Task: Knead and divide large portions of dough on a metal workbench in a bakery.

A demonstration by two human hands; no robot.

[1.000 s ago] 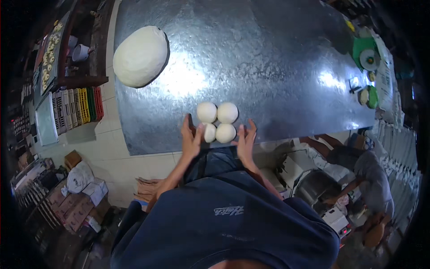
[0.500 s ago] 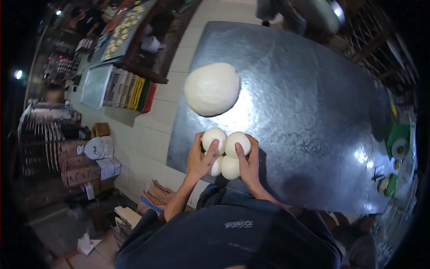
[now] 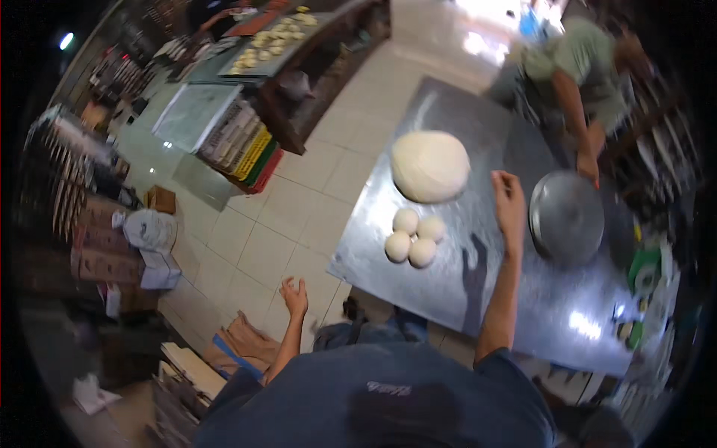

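Observation:
A large smooth mound of white dough point(image 3: 431, 168) sits on the metal-topped table point(image 3: 388, 250). Just below it, several small dough balls point(image 3: 422, 252) lie grouped in a cluster. My left hand point(image 3: 294, 296) hangs away from the table, over the floor, empty with fingers spread. Raised above the tabletop, my right hand point(image 3: 509, 198) is between the dough and a round metal pan or lid point(image 3: 567, 218); its fingers are loosely bent and nothing shows in them. Another person's hand point(image 3: 588, 166) reaches down to the rim of that round metal piece.
The co-worker in a pale green shirt point(image 3: 586, 56) leans over the table's far right side. A green scale-like device point(image 3: 644, 270) stands at the right edge. Stacked coloured crates point(image 3: 250, 149) are to the left, near a bench with dough pieces point(image 3: 272, 41). Cardboard boxes point(image 3: 101, 231) stand farther left.
Both my hands have let go of the small dough balls; the left moved off the table, the right rose rightward. The round metal piece came onto the table with the co-worker. My view has turned.

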